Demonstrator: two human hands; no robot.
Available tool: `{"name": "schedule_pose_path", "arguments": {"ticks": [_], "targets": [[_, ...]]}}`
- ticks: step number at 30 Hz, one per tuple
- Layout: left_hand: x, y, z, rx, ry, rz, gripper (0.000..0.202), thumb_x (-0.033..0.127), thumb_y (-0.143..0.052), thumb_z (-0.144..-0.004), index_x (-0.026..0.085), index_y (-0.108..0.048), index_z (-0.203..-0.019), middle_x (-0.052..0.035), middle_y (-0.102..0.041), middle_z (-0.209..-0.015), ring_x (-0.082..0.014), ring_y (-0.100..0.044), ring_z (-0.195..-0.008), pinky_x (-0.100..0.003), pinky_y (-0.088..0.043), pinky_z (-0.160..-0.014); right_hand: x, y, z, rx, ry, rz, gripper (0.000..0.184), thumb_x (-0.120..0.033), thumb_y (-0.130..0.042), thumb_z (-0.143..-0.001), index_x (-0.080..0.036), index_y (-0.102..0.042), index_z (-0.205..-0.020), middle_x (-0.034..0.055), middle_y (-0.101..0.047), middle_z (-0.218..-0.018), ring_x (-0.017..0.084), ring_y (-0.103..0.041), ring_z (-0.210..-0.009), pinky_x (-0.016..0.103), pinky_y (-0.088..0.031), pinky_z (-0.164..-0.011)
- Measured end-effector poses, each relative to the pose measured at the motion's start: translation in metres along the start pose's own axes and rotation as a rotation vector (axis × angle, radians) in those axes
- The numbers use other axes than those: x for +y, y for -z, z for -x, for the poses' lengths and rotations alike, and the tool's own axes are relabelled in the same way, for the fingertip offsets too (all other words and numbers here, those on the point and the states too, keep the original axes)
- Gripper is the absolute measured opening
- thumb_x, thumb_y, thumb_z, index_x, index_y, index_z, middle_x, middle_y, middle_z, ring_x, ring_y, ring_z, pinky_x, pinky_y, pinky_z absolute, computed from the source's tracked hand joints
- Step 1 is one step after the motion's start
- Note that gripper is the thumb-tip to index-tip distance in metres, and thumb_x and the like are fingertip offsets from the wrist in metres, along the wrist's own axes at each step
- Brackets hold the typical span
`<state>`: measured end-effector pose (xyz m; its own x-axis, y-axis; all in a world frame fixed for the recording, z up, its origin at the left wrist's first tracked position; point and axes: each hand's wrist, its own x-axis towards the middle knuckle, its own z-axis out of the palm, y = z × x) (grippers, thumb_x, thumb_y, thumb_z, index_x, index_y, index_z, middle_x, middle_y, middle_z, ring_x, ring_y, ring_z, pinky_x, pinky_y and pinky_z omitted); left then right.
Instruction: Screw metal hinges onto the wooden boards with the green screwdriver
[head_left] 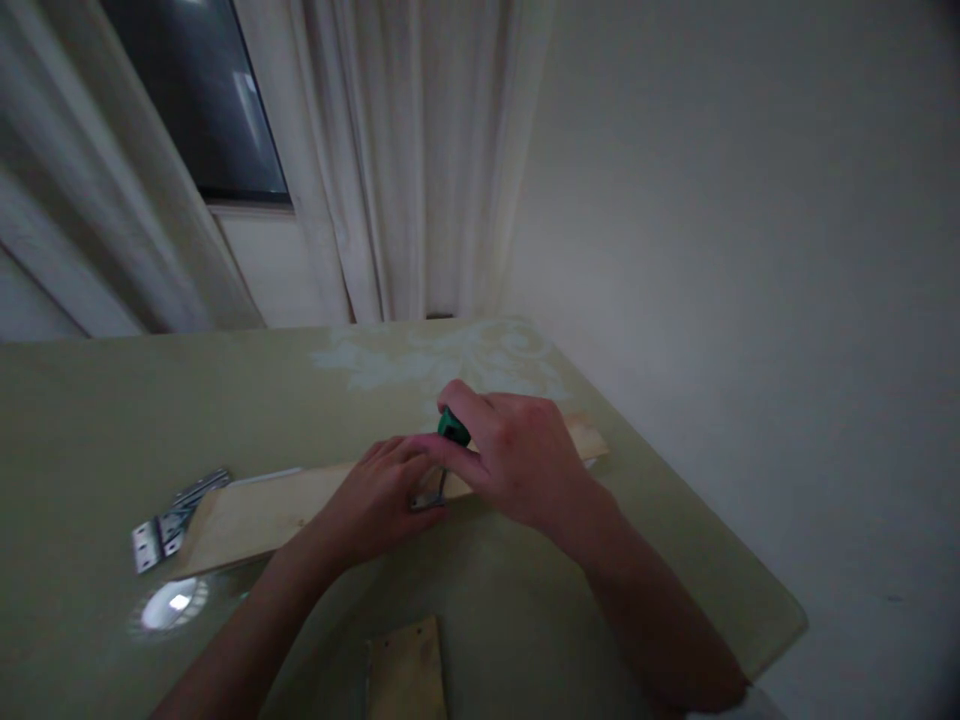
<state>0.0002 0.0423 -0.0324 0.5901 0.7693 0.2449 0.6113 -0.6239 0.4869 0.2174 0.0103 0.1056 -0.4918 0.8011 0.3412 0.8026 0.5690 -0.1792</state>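
Observation:
A long pale wooden board [262, 508] lies across the table, passing beneath both hands. My right hand [521, 455] is closed around the green handle of a screwdriver [454, 428]. Its metal shaft points down to a small metal hinge [426, 503] at the board's near edge. My left hand [382, 500] rests over the board, thumb along the near edge and fingers on top, steadying the hinge between them. Part of the hinge and the screwdriver's tip are hard to make out. Several loose metal hinges [159, 535] lie by the board's left end.
A shorter wooden board [407, 670] with small holes lies near the front of the table [525, 620]. A light reflects on the glossy tabletop at left. Curtains [405, 160] and a dark window [202, 90] are behind; a plain wall [720, 250] borders the right side.

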Motion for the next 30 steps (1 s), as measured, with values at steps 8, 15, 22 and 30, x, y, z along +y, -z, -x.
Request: {"name": "schedule_pose_path", "arguments": {"ticks": [8, 15, 22, 30], "targets": [[0.014, 0.015, 0.003, -0.025, -0.036, -0.249, 0.038, 0.019, -0.079, -0.088, 0.024, -0.075, -0.125, -0.0151, -0.075, -0.132, -0.0410, -0.064, -0.132, -0.056, -0.052, -0.109, 0.002, -0.001, -0.001, 0.078, 0.076, -0.038, 0.027, -0.041, -0.056, -0.114, -0.020, -0.065, -0.128, 0.0105, -0.082, -0.111, 0.027, -0.074, -0.102, 0.037, -0.050, -0.086], [0.015, 0.022, 0.011, -0.110, 0.043, -0.420, 0.052, 0.005, -0.067, -0.080, 0.024, -0.071, -0.128, -0.0155, -0.071, -0.137, -0.0418, -0.060, -0.134, -0.056, -0.050, -0.105, 0.003, -0.002, -0.002, 0.058, 0.195, -0.129, 0.024, -0.036, -0.051, -0.116, -0.021, -0.065, -0.129, 0.0100, -0.081, -0.121, 0.025, -0.073, -0.111, 0.035, -0.051, -0.096], [0.023, 0.028, 0.005, -0.222, 0.079, -0.440, 0.050, 0.004, -0.065, -0.083, 0.022, -0.072, -0.129, -0.0168, -0.069, -0.143, -0.0407, -0.060, -0.135, -0.057, -0.050, -0.108, 0.004, -0.004, -0.001, 0.096, 0.020, -0.010, 0.030, -0.048, -0.053, -0.115, -0.023, -0.068, -0.112, 0.0047, -0.079, -0.088, 0.023, -0.072, -0.080, 0.033, -0.046, -0.071], [0.022, 0.028, 0.005, -0.221, 0.084, -0.444, 0.044, 0.006, -0.066, -0.089, 0.020, -0.072, -0.130, -0.0172, -0.070, -0.142, -0.0407, -0.062, -0.132, -0.057, -0.054, -0.107, 0.004, -0.007, 0.000, 0.133, 0.120, -0.096, 0.025, -0.040, -0.059, -0.109, -0.021, -0.067, -0.123, 0.0093, -0.081, -0.106, 0.027, -0.075, -0.098, 0.038, -0.056, -0.085]]}}
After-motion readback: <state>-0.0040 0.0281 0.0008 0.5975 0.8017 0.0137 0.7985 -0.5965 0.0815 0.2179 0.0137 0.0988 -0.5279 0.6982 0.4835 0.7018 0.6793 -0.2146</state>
